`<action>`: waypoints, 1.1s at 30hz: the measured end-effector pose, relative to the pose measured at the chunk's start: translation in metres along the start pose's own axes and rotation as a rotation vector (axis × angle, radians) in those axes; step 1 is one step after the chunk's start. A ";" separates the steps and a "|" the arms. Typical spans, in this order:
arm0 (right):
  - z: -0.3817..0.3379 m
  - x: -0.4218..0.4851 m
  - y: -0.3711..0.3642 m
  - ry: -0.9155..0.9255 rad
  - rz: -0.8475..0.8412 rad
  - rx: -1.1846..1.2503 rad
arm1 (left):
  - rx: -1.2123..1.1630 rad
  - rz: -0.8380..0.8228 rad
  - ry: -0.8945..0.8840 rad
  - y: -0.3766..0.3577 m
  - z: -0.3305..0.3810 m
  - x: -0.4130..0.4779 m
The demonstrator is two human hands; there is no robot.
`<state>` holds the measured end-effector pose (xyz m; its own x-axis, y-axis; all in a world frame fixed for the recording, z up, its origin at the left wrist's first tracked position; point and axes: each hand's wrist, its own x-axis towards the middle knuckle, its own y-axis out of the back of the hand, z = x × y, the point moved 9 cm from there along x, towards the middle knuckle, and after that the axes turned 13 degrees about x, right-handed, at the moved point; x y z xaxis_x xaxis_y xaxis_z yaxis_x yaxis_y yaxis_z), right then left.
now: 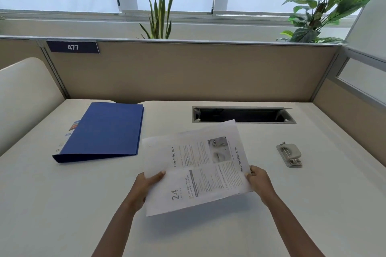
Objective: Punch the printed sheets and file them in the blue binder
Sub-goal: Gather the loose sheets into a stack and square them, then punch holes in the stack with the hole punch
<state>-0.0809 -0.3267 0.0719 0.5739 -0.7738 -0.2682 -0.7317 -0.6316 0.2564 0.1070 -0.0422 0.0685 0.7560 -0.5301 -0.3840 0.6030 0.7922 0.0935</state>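
The printed sheets (pixel 200 165) are held above the middle of the white desk (pixel 62 204), text turned sideways. My left hand (pixel 144 188) grips their left edge with the thumb on top, and my right hand (pixel 259 179) pinches their right edge. The blue binder (pixel 104 131) lies shut on the desk to the left of the sheets, spine toward the near side. A grey hole punch (pixel 290 155) rests on the desk to the right, apart from both hands.
A rectangular cable slot (pixel 243 115) is cut into the desk behind the sheets. Beige partition walls (pixel 188 73) enclose the desk at the back and right. A cream chair back (pixel 27 94) stands at the left. Plants (pixel 159 12) rise behind the partition.
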 end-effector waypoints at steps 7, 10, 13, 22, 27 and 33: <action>-0.016 -0.002 0.009 0.027 0.031 0.018 | 0.121 0.124 -0.009 0.013 0.007 0.003; -0.030 -0.004 0.012 0.079 0.029 -0.008 | 0.497 0.404 -0.082 0.032 0.031 0.001; -0.048 -0.008 0.012 0.165 0.012 -0.103 | 0.860 0.533 -0.324 0.024 0.074 -0.012; -0.084 -0.016 0.007 0.333 -0.037 -0.220 | 1.015 0.026 -0.387 -0.029 0.124 -0.012; -0.096 -0.017 0.009 0.381 -0.079 -0.226 | 0.907 -0.220 -0.377 -0.040 0.122 -0.013; -0.104 -0.014 0.011 0.406 -0.096 -0.221 | 0.773 -0.264 -0.321 -0.049 0.108 -0.011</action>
<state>-0.0592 -0.3278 0.1753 0.7648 -0.6401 0.0730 -0.5976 -0.6626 0.4514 0.0967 -0.1074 0.1673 0.5326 -0.8187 -0.2145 0.6840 0.2671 0.6788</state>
